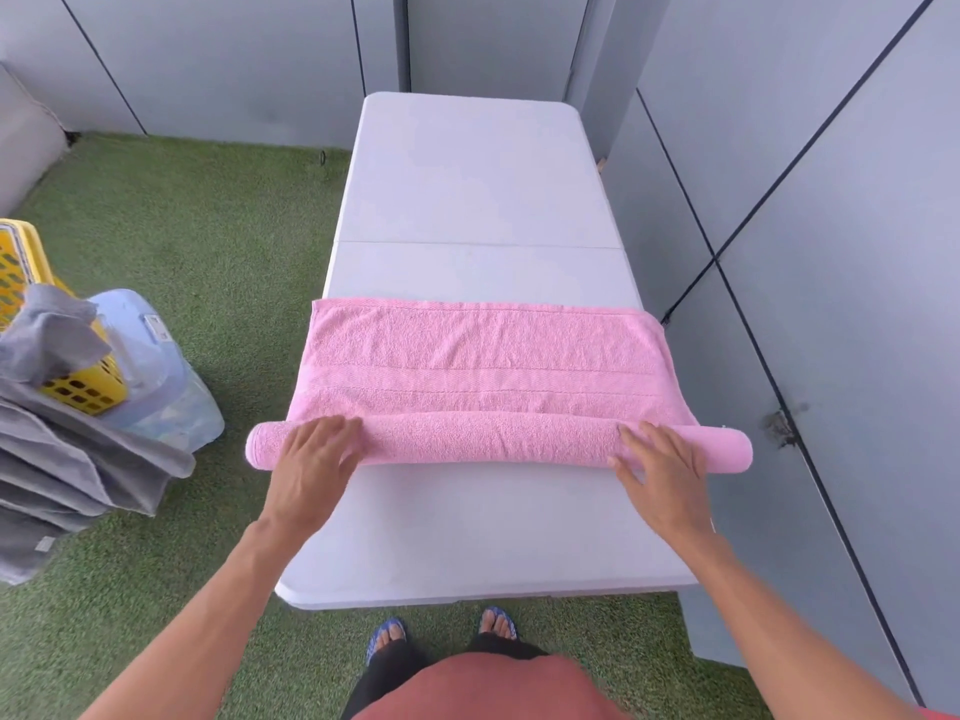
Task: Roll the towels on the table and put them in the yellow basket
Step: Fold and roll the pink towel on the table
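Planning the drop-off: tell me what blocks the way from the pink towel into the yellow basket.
Grey towels are draped over the yellow basket and cover much of its visible opening. Both the left hand and right hand rest on the pink towel, only partly rolled.

White folding worktop (467,189), seam across middle, long axis running away from viewer. Pink towel (483,356) lying crosswise on near half, nearer edge rolled into tube overhanging both long sides. Far half bare. Green turf floor (208,226) beneath; on it at left, yellow basket (21,272), clear plastic jug (156,366) beside it, grey towels (67,449) draped over basket.
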